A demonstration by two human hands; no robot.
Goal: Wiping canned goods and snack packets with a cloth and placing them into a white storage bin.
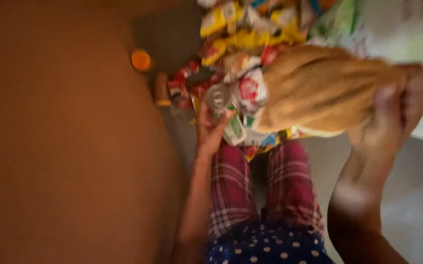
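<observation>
Seen from the head camera, a tan, crumpled cloth sack (319, 90) is held up by the right hand (397, 110), which is closed around its bunched end at the right of the frame. Its long axis runs leftward from that fist, the other end hanging over a heap of small red, yellow and white packets (240, 54) on the floor. The left hand (211, 129) is stretched forward, palm up and fingers loosely curled, touching a round silvery lid-like piece (217, 96) at the heap's near edge. The left hand is nearer the packets. An orange cap (141, 59) lies apart, further left.
</observation>
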